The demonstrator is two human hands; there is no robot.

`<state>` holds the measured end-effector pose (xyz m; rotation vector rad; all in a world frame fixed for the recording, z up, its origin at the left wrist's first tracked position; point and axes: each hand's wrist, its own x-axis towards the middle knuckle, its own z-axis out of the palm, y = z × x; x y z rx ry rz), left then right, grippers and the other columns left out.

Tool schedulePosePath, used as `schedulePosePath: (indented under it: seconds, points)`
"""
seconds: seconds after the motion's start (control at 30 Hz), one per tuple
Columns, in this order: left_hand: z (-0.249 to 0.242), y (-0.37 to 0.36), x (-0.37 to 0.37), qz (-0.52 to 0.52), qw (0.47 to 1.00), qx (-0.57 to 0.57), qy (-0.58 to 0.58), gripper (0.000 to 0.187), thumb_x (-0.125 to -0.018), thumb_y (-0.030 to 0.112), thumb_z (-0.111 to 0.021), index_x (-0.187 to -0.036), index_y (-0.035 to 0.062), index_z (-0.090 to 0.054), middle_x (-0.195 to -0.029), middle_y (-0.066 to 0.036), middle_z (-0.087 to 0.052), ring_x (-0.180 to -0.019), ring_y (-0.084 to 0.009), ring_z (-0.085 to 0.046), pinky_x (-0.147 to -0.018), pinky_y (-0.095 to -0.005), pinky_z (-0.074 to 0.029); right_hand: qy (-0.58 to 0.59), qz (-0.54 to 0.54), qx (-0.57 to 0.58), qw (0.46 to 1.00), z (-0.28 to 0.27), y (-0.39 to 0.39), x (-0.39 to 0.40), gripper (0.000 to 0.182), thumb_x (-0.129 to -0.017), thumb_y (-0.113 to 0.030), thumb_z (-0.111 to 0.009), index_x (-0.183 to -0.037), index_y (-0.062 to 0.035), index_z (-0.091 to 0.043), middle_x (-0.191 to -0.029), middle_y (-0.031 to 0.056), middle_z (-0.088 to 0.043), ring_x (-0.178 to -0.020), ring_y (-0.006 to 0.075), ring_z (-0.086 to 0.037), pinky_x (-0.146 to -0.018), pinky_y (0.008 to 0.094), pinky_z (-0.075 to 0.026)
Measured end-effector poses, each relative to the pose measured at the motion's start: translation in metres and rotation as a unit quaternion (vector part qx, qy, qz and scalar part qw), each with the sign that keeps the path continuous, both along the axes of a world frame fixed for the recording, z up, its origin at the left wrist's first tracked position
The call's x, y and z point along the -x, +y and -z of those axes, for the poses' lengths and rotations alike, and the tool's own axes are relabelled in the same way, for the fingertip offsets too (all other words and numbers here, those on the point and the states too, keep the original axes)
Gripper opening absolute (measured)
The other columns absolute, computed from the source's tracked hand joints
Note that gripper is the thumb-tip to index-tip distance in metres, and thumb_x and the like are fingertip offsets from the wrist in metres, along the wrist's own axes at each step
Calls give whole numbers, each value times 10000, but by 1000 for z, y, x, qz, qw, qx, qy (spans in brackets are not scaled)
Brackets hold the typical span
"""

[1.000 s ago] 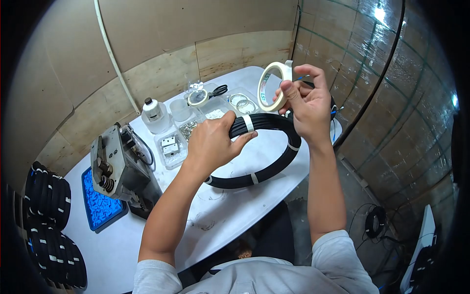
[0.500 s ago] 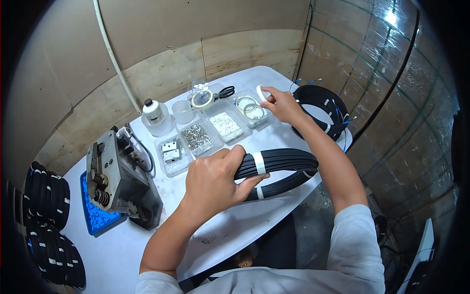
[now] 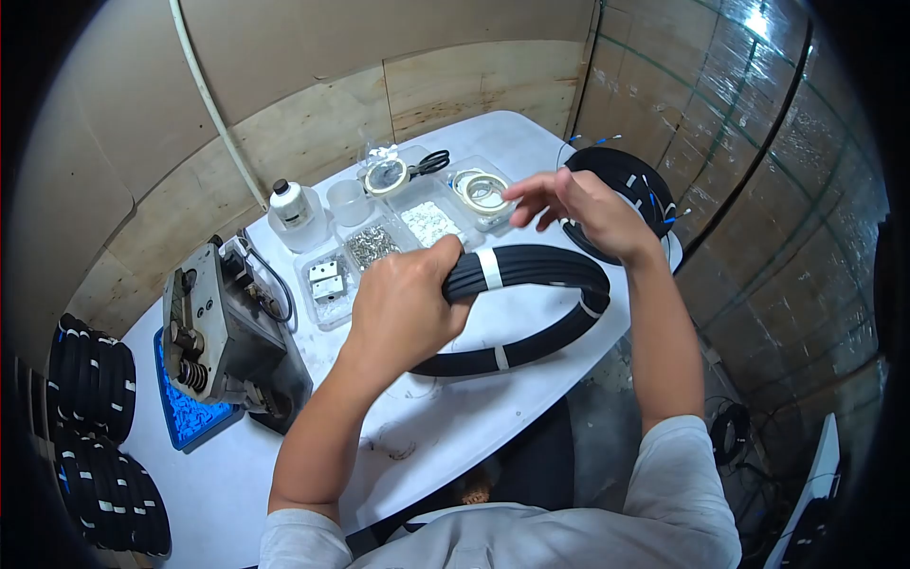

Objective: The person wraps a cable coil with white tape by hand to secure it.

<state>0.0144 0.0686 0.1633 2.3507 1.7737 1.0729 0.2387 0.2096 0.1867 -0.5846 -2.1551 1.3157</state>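
A coil of black cable (image 3: 545,265), bound with white tape bands, is gripped at its left side by my left hand (image 3: 406,305). The coil is tilted, its near edge low over the white table. Raised beyond it, my right hand (image 3: 599,211) has its fingers apart and holds nothing. Just left of those fingertips, a tape roll (image 3: 482,210) lies in a clear plastic box (image 3: 497,228). Behind my right hand, another black cable coil (image 3: 607,163) with blue-tipped ends rests on the table.
Plastic boxes hold metal terminals (image 3: 373,247), white parts (image 3: 428,222) and white blocks (image 3: 326,281). A metal press (image 3: 226,327) stands at left beside a blue tray (image 3: 194,438). A bottle (image 3: 290,204), scissors (image 3: 431,163) and stacked cable coils (image 3: 109,493) are also around.
My right hand has let go of the white tape roll, which now lies in the box, and its fingers have spread. The held coil has tilted, showing more of its ring.
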Motion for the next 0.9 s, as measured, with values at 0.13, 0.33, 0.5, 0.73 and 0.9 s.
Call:
schedulePosePath:
  seconds: [0.13, 0.33, 0.5, 0.73, 0.9]
  points:
    - [-6, 8, -6, 24, 999, 21, 1, 136, -740, 148, -686, -816, 62, -612, -657, -207, -638, -651, -417, -647, -625, -508, -526, -207, 27, -249, 946, -28, -72, 12, 377, -758, -196, -814, -1061, -15, -682, -732, 140, -668, -656, 248, -659, -624, 351, -495]
    - [0, 9, -8, 44, 989, -97, -100, 267, -739, 182, -811, -815, 39, -598, -774, -176, -688, -702, -376, -679, -616, -460, -524, -213, 82, -240, 944, -13, -54, 10, 208, -765, -160, -772, -878, -26, -660, -767, 180, -685, -726, 354, -666, -671, 420, -505]
    - [19, 13, -3, -121, 991, -50, -28, 270, -761, 201, -803, -810, 31, -599, -724, -203, -676, -720, -405, -677, -629, -487, -519, -208, 133, -264, 932, -9, -58, 15, 231, -767, -130, -791, -917, -10, -663, -746, 117, -673, -659, 216, -607, -659, 345, -481]
    - [-5, 19, 3, -37, 994, 98, -44, 301, -756, 235, -835, -821, 9, -647, -707, -185, -682, -688, -349, -693, -638, -439, -516, -193, 94, -216, 953, -5, -31, 7, 228, -755, -112, -784, -913, -1, -662, -718, 89, -651, -661, 182, -583, -658, 331, -471]
    - [31, 20, 6, -73, 989, -28, -129, 334, -742, 244, -843, -867, -3, -655, -821, -212, -716, -762, -377, -711, -693, -454, -548, -171, 122, -221, 952, 4, -30, 0, 190, -761, -85, -749, -906, 1, -660, -703, 89, -637, -629, 174, -558, -627, 325, -456]
